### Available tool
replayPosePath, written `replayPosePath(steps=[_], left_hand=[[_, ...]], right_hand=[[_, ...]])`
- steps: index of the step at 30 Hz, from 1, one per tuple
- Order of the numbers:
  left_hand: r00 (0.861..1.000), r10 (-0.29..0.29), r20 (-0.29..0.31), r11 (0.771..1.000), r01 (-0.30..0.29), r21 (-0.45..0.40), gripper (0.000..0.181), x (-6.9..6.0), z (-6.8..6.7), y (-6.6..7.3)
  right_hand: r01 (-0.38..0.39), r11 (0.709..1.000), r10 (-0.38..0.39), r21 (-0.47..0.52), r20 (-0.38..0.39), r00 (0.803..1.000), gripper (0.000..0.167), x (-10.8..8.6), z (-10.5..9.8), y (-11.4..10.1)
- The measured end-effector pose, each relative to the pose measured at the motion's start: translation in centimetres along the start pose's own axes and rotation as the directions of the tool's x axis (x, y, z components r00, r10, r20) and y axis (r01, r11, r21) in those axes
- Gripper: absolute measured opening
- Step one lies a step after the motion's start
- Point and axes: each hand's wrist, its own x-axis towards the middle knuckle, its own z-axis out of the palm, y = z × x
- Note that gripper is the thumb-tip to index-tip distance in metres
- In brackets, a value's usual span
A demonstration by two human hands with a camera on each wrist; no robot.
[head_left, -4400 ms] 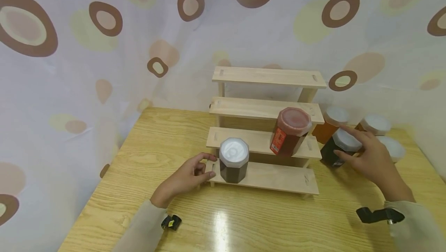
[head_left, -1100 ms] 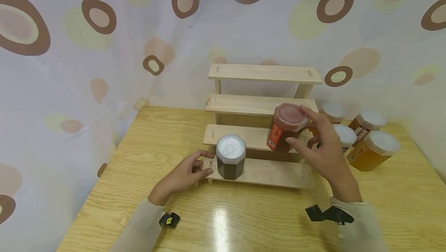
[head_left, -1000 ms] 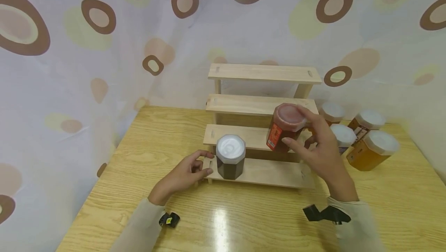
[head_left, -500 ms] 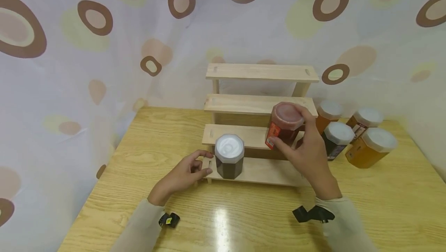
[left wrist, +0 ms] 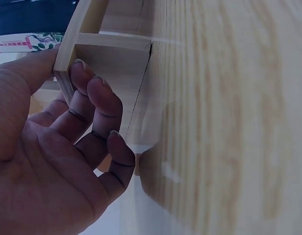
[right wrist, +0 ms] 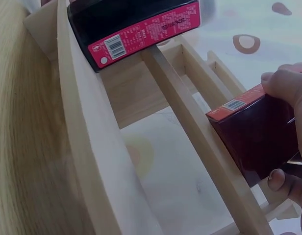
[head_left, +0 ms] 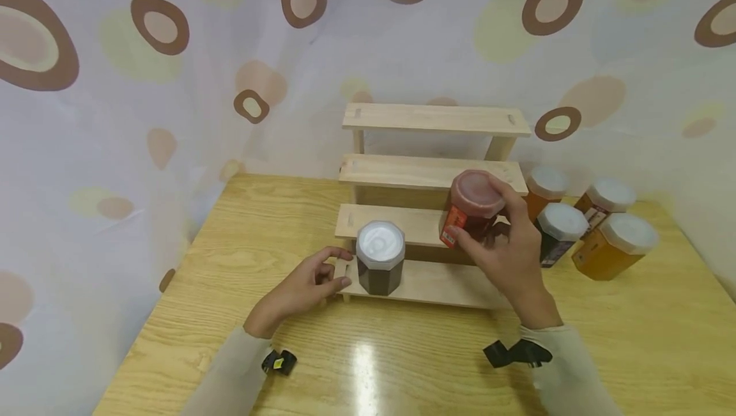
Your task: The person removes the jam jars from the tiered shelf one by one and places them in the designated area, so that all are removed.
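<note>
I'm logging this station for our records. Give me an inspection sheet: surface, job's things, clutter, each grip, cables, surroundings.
Surface: wooden table, with a glare patch near the front.
Job's things: wooden rack; dark jar on the lowest shelf, toward its left end; red jar at the second shelf up, toward the right.
Clutter: four lidded jars grouped on the table, right of the rack.
Left hand's grip: on the lowest shelf's left end.
Right hand's grip: on the red jar.
Cables: nothing seen.
Surroundings: patterned light backdrop behind.

R-wrist cam: R hand (right wrist: 299, 95) cut off @3 o'clock, dark jar (right wrist: 126, 27) @12. Head: it hides pt of red jar (head_left: 473, 197).
</note>
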Motion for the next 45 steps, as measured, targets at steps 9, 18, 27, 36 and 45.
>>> replayPosePath(steps=[9,18,27,36,45], left_hand=[[1.0,-0.008,-0.002,1.0,0.008,-0.008,0.038,-0.1,0.1,0.4],[1.0,-0.006,-0.008,1.0,0.006,0.013,0.037,0.0,0.1,0.5],[1.0,-0.009,-0.012,1.0,0.009,0.01,0.037,0.0,0.2,0.5],[1.0,0.021,0.0,1.0,-0.021,0.001,0.037,0.0,0.2,0.3],[1.0,-0.003,-0.004,1.0,0.003,0.004,0.037,0.0,0.2,0.5]], right_hand=[[0.04,0.999,-0.039,0.038,-0.011,0.999,0.087,0.3,-1.5,0.3],[-0.04,0.999,0.041,0.013,-0.041,0.998,0.097,-0.3,-4.0,0.5],[-0.056,0.998,0.057,0.008,-0.096,0.994,0.089,-1.2,-5.6,1.3],[-0.088,0.996,0.086,-0.005,-0.132,0.987,0.089,-2.0,-7.2,2.1],[-0.153,0.987,0.159,0.05,-0.146,0.976,0.09,-2.7,-9.7,1.9]])
